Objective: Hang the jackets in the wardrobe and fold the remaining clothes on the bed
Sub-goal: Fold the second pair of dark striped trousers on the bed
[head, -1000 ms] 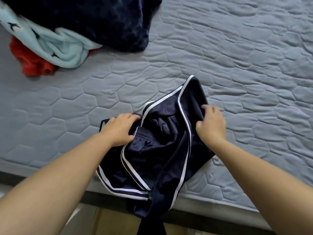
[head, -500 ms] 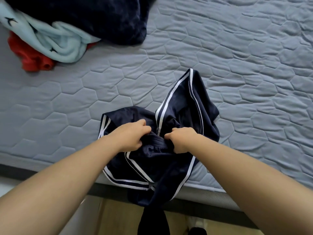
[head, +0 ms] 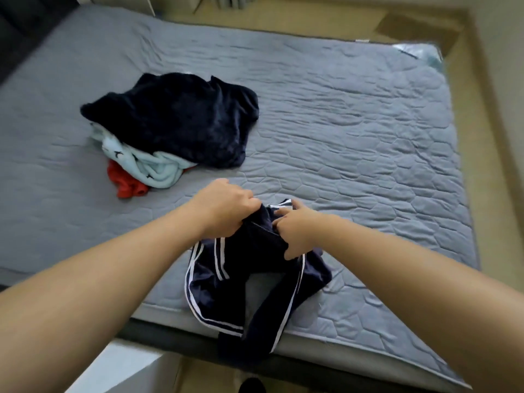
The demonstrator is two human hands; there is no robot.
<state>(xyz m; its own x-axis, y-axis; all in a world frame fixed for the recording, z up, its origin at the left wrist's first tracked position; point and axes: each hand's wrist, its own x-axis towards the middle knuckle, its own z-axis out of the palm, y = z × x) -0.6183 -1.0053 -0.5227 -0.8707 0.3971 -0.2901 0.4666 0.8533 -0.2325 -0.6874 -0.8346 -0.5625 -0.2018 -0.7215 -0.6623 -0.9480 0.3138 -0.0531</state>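
- The left hand (head: 224, 208) and the right hand (head: 297, 234) sit close together, almost knuckle to knuckle. Both have their fingers curled tight into the upper edge of a striped navy garment (head: 226, 285).
- The garment bunches up between the hands and drapes below them, towards the person. Its lowest part hangs over the near edge of the bed (head: 368, 137). It is too crumpled to tell whether it is shorts or a light jacket.
- Beyond the left hand, well apart from both hands, a heap lies on the bed. A dark fleece piece (head: 181, 117) is on top, a pale blue printed piece (head: 147, 163) lies under it, and a red piece (head: 127, 185) pokes out on the side nearest the hands.
- Beyond and to the right of the right hand, the bed's quilted grey cover runs to its far edge, with pale floor (head: 487, 109) past it.
- As for progress, no folded stack is in view, and the wardrobe is out of view, so I cannot judge whether any jackets are hung. The striped garment looks gathered rather than folded, and the heap looks untouched, so most of the folding seems left to do.
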